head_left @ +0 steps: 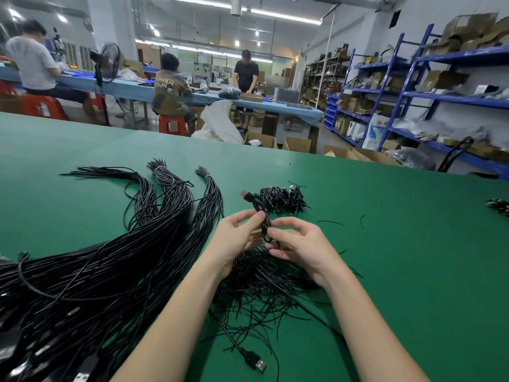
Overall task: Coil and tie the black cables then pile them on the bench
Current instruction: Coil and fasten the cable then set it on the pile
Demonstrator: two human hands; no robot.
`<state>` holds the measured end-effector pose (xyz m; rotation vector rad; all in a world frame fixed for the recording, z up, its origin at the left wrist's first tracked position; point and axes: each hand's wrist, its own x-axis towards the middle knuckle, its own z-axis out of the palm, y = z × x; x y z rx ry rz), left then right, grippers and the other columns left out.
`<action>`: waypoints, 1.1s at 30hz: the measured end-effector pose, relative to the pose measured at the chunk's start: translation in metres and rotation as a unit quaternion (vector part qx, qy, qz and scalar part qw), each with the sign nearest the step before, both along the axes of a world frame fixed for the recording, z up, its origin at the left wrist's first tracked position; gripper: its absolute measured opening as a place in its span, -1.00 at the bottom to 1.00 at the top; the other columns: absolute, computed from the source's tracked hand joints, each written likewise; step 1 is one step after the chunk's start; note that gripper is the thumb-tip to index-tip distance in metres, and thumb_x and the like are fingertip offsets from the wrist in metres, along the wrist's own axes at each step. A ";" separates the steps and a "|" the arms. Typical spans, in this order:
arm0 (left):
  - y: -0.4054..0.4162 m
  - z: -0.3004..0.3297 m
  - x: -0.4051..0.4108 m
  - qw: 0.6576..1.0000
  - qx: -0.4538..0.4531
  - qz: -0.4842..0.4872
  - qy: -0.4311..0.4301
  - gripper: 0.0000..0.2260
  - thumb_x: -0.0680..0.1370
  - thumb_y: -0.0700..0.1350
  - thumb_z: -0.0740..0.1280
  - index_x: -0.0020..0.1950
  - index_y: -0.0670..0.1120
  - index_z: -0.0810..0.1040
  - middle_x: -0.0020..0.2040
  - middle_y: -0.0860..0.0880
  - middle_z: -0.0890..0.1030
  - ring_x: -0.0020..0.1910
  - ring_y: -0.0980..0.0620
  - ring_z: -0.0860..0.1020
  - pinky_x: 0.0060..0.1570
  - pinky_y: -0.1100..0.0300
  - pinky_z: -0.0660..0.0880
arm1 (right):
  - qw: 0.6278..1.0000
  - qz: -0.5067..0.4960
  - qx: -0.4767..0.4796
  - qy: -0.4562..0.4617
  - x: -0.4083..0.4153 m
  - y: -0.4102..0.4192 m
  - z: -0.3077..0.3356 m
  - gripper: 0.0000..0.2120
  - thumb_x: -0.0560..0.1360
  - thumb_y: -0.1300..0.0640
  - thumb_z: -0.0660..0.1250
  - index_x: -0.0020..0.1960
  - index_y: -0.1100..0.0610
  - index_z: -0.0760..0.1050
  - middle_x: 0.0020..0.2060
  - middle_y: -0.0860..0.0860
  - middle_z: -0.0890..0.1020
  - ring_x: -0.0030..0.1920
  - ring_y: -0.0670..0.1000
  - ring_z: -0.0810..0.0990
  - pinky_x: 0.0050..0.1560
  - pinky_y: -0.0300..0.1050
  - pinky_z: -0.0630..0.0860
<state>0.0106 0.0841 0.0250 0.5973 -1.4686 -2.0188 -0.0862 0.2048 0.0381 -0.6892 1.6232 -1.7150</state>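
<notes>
Both hands meet above the green bench (pixel 385 244). My left hand (pixel 237 238) pinches a coiled black cable (pixel 261 213) whose USB plug sticks up and away. My right hand (pixel 297 244) holds the coil's lower end, with a thin black tie between its fingers. A pile of tied coils (pixel 283 198) lies just beyond the hands. A big bundle of long loose black cables (pixel 96 271) fans across the bench on the left. Under my wrists lies a heap of short black ties (pixel 261 288). One loose USB cable (pixel 254 361) lies near the front.
A few stray ties (pixel 330 222) lie to the right of my hands, and another small black heap (pixel 498 206) sits at the right edge. Beyond the bench, three people work at a blue table (pixel 275 106). Blue shelving (pixel 413 92) stands at right.
</notes>
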 end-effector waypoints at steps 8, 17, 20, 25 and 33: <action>0.000 0.000 0.002 0.999 0.031 -0.019 0.001 -0.80 0.59 -0.20 0.39 0.21 -0.18 0.59 0.04 -0.17 0.68 -0.08 -0.05 0.62 -0.04 0.20 0.60 | 1.000 -0.007 -0.002 -0.015 0.000 0.004 -0.005 -0.84 0.51 0.29 0.48 0.07 0.23 0.60 -0.13 0.19 0.76 -0.14 0.10 0.76 -0.19 -0.18 0.67; -0.002 -0.001 -0.001 0.998 0.051 -0.016 0.011 -0.86 0.59 -0.23 0.39 0.14 -0.21 0.60 -0.10 -0.08 0.64 -0.20 0.05 0.63 -0.04 0.21 0.63 | 0.956 -0.136 0.047 0.257 -0.001 -0.002 -0.022 -0.86 0.40 0.07 0.62 -0.20 0.02 0.66 -0.29 -0.05 0.73 -0.33 -0.01 0.71 -0.18 -0.10 0.68; -0.003 -0.001 0.000 0.999 0.034 -0.012 0.002 -0.76 0.53 -0.21 0.46 0.17 -0.25 0.60 -0.23 -0.03 0.64 -0.31 0.12 0.56 -0.14 0.29 0.55 | 0.951 -0.090 0.039 0.295 0.001 -0.003 -0.026 -0.87 0.42 0.00 0.58 -0.16 -0.06 0.63 -0.29 -0.06 0.73 -0.28 -0.02 0.73 -0.15 -0.15 0.68; -0.007 -0.002 0.004 0.999 0.043 -0.017 -0.018 -0.71 0.55 -0.21 0.44 0.24 -0.28 0.59 -0.02 -0.21 0.65 -0.06 -0.08 0.56 0.09 0.10 0.49 | 0.976 -0.109 -0.038 0.184 -0.003 -0.005 -0.026 -0.95 0.54 0.15 0.49 -0.04 0.04 0.63 -0.22 0.02 0.74 -0.24 0.06 0.75 -0.20 -0.03 0.68; -0.008 0.000 0.006 0.995 0.058 -0.083 -0.018 -0.75 0.55 -0.22 0.42 0.21 -0.24 0.63 -0.08 -0.15 0.69 -0.18 -0.02 0.62 -0.01 0.11 0.60 | 0.910 -0.123 -0.042 0.394 -0.006 0.002 -0.019 -0.92 0.51 0.12 0.52 -0.06 -0.06 0.72 -0.19 -0.19 0.72 -0.13 -0.10 0.71 -0.16 -0.15 0.67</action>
